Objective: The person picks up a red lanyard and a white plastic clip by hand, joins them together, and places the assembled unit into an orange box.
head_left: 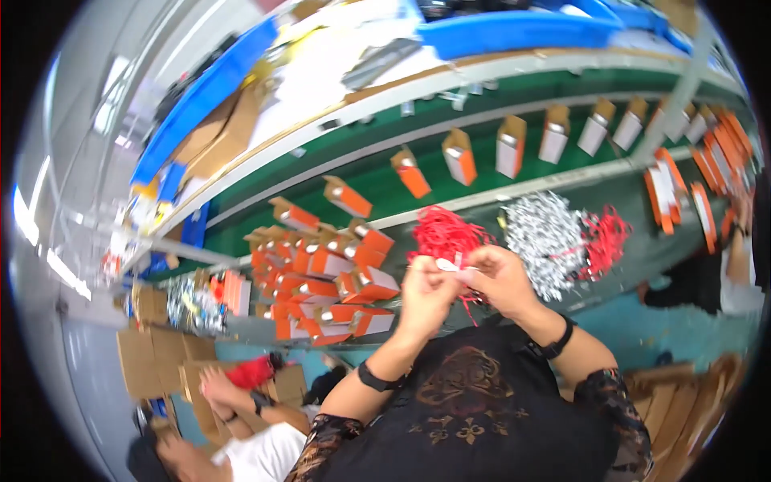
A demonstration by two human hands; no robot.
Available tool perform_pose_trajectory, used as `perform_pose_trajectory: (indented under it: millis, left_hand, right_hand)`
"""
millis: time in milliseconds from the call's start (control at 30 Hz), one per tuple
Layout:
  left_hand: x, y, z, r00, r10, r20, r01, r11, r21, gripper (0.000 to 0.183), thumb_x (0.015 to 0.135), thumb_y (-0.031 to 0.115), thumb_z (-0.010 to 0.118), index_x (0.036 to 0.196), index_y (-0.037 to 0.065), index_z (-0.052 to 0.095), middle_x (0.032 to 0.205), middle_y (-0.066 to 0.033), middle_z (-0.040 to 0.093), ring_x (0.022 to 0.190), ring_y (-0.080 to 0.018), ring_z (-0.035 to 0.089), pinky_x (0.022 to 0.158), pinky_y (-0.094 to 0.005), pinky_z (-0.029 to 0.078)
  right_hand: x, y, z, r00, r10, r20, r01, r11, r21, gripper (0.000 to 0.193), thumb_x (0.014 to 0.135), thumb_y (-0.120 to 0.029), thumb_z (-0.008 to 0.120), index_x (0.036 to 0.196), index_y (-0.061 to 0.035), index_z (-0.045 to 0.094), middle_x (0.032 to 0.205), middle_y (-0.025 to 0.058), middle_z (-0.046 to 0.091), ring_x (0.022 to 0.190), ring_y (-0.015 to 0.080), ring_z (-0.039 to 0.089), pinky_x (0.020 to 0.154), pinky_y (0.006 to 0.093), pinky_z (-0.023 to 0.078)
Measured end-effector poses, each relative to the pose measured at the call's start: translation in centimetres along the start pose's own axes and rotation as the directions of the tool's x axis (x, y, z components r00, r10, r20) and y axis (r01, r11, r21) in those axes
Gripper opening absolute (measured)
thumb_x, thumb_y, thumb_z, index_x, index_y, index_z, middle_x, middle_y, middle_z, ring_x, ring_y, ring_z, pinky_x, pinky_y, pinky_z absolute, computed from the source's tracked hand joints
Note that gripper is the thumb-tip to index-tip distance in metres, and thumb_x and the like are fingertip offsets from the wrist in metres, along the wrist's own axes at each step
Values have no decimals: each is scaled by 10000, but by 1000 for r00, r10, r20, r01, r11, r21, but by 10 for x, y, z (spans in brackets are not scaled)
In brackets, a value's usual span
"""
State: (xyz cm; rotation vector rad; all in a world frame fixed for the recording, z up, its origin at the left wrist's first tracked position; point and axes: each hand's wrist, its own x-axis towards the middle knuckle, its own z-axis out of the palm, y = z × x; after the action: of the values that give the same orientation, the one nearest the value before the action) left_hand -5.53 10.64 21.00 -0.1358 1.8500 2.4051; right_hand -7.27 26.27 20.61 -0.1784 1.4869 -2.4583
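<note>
In front of my body, my left hand (428,296) and my right hand (504,281) come together, fingertips pinched around a small white oval piece (446,264). A thin red strand hangs below my fingers; whether it joins the white piece I cannot tell. Just beyond my hands lies a heap of red strips or cords (446,229) on the bench. To its right spreads a larger heap of white and silver strips (544,241). A smaller red heap (608,239) touches that one's right side.
Open orange-and-white boxes (321,273) crowd the bench to the left. More boxes (508,149) stand in a row along the green belt (434,124). Blue bins (514,34) sit on the shelf above. Co-workers are at the lower left (257,450) and far right (743,269).
</note>
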Motion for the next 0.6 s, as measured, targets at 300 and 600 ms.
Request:
perform_pose_trajectory:
  millis: [300,600]
  left_hand:
    - [-21,-9,-22,961,-125,249,134,991,-23,292,930,71,631,1122,80,412,859,-43,631,705,-86,607,597,-221,474]
    - [-32,20,-34,928,-256,272,253,966,48,133,965,202,614,1008,76,623,850,-5,661,671,-43,557,587,-181,442]
  right_hand:
    - [-5,-27,0,945,299,131,-327,850,414,130,861,-15,672,978,-21,615,819,62,655,651,97,573,595,234,462]
    - [-5,-37,3,873,-163,460,445,-121,-887,70,814,-74,691,845,-22,656,821,119,641,740,264,639,690,341,527]
